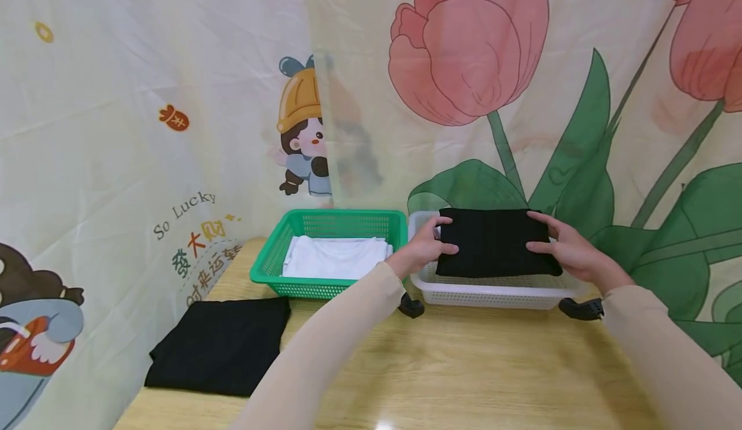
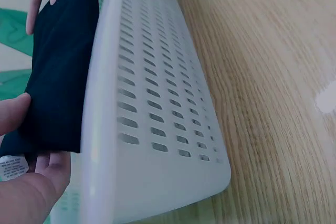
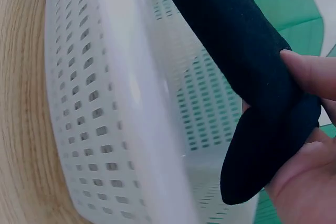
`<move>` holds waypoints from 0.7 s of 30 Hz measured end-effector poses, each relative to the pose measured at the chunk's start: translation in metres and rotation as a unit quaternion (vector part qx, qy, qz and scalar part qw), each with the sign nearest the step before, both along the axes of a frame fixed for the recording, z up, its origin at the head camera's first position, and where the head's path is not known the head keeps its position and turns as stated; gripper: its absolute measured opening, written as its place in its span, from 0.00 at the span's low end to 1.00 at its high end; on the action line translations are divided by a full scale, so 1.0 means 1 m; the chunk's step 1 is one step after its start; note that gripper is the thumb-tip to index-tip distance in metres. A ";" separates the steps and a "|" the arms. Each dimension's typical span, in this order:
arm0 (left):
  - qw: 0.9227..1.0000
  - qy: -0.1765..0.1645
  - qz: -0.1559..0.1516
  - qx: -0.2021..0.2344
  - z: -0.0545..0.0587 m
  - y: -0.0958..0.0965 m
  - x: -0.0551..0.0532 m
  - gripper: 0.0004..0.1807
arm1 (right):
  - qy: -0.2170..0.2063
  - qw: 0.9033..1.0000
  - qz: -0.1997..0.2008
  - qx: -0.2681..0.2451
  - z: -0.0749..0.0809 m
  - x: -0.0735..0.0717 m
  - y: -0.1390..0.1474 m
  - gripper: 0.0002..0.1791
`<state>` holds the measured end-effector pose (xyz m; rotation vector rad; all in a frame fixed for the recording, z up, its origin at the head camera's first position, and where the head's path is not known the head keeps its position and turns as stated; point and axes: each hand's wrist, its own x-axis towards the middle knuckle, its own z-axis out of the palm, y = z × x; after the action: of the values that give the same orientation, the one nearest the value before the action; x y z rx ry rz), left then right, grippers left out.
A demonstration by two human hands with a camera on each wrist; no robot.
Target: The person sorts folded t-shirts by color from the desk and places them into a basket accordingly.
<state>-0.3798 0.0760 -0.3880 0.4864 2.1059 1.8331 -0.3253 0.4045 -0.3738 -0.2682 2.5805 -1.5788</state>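
Note:
A folded black garment (image 1: 495,243) spans both hands over the white perforated basket (image 1: 487,296). My left hand (image 1: 426,245) grips its left end, thumb on one face and fingers beneath; a white care label (image 2: 13,167) shows there in the left wrist view. At the opposite end my right hand (image 1: 570,248) pinches the cloth between thumb and fingers. In the right wrist view the folded layers of the garment (image 3: 252,72) hang above the basket's inside, whose slotted floor shows below.
Left of the white basket stands a green basket (image 1: 272,280) holding a folded white garment (image 1: 333,258). Another folded black garment (image 1: 223,346) lies on the wooden table (image 1: 464,365) at the left. A printed curtain (image 1: 359,95) with tulips hangs right behind the baskets.

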 end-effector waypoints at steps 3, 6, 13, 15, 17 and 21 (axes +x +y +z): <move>1.000 -0.001 0.006 -0.008 -0.006 0.002 -0.004 0.38 | -0.002 1.000 -0.006 -0.001 -0.008 -0.004 -0.002 0.51; 1.000 -0.005 0.013 -0.011 -0.010 0.004 -0.006 0.38 | -0.001 1.000 -0.013 0.008 -0.013 -0.008 -0.002 0.51; 0.999 -0.010 0.027 -0.022 -0.016 0.010 -0.008 0.37 | -0.011 1.000 -0.019 0.004 -0.025 -0.011 0.002 0.51; 0.999 -0.014 0.035 -0.028 -0.019 0.012 -0.007 0.37 | -0.011 1.000 -0.020 0.005 -0.030 -0.012 0.002 0.51; 0.998 -0.017 0.051 -0.039 -0.020 0.015 -0.004 0.36 | -0.012 1.000 -0.020 0.005 -0.035 -0.013 0.000 0.50; 0.995 -0.026 0.076 -0.054 -0.021 0.021 0.002 0.35 | -0.011 1.000 -0.024 0.003 -0.041 -0.015 -0.006 0.49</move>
<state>-0.3774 0.0968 -0.4094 0.2546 2.2469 1.7772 -0.3400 0.3987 -0.4148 -0.1872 2.5930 -1.5801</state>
